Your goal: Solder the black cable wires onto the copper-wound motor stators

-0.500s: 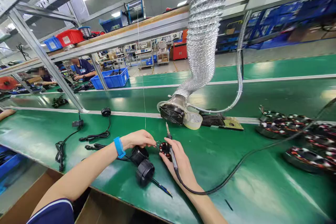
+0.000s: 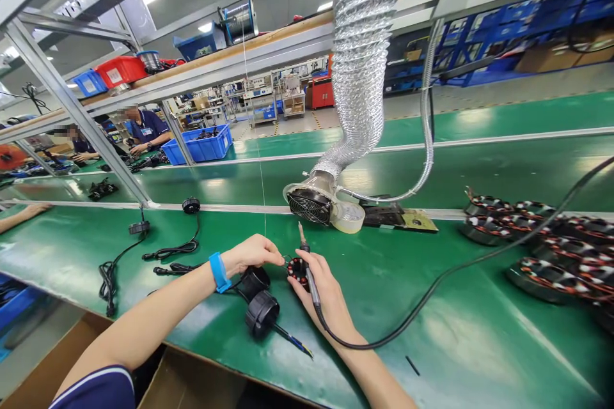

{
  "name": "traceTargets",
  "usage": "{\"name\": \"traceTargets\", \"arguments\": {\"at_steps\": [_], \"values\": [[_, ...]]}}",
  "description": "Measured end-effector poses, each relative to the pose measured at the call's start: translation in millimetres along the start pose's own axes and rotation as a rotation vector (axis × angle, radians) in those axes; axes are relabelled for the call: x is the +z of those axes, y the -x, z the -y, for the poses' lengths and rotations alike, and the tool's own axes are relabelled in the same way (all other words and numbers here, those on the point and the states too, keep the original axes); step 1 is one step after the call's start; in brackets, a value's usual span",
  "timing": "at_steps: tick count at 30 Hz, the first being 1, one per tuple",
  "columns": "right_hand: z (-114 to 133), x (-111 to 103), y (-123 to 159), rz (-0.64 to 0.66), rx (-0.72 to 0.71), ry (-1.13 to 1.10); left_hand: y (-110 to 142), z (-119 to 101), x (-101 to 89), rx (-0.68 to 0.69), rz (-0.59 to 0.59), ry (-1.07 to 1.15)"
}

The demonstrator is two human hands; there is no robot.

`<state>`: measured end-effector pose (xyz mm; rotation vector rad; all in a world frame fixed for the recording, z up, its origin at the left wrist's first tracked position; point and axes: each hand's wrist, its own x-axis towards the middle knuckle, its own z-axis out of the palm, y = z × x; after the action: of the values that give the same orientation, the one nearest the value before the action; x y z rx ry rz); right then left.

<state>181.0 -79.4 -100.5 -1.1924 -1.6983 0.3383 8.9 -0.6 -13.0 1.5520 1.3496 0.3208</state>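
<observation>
My right hand (image 2: 332, 294) is closed, with a soldering iron (image 2: 313, 289) lying across its fingers, tip pointing away from me. The same hand's thumb and fingers steady a small round wound stator (image 2: 294, 271) on the bench. My left hand (image 2: 255, 252), with a blue band at the wrist, pinches a thin wire end at the stator's left edge. Just below that hand sits a black round housing (image 2: 255, 281) with a cable. Another black housing (image 2: 262, 313) lies closer to me, its coloured wire ends (image 2: 300, 346) pointing right.
A fan (image 2: 311, 203) on a silver duct stands behind my hands, beside a tape roll (image 2: 348, 217). Several stators (image 2: 547, 278) are piled at right. Corded black parts (image 2: 190, 206) lie at left. Solder wire hangs from a spool (image 2: 240, 19). A co-worker (image 2: 148, 128) sits at far left.
The view has shifted slightly, so the surroundings sit a little further left. Both hands keep their hold, almost unmoved. At the far left edge, another person's hand reaches further into view.
</observation>
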Motion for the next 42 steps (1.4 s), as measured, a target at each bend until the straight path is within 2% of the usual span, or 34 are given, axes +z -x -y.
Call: {"name": "traceTargets", "arguments": {"at_steps": [8,13,15,20,24,28,32,39,42], "values": [[0,-1,0,0.003,-0.003,-0.009,-1,-3,3.3,0.004,0.01,-0.027],[0,-1,1,-0.002,0.001,0.004,2,-5,-6.6,-0.073,0.177,0.102],[0,-1,1,0.001,0.004,0.004,2,-6,-8.6,-0.074,0.197,0.131],[-1,0,2,0.006,0.007,-0.017,2,-4,-6.4,-0.053,0.14,0.139],[-1,0,-2,-0.017,0.007,-0.049,3,1,-1.4,-0.005,0.044,0.14],[1,-1,-17,-0.026,-0.001,-0.218,4,6,4.8,0.131,-0.065,0.111],[-2,2,-36,0.02,0.044,-0.388,5,10,9.5,0.28,-0.113,0.027],[-11,6,-40,0.04,0.134,-0.457,15,17,16.0,0.513,-0.209,-0.221],[-12,8,-36,0.011,0.153,-0.457,16,16,14.6,0.494,-0.19,-0.243]]}}
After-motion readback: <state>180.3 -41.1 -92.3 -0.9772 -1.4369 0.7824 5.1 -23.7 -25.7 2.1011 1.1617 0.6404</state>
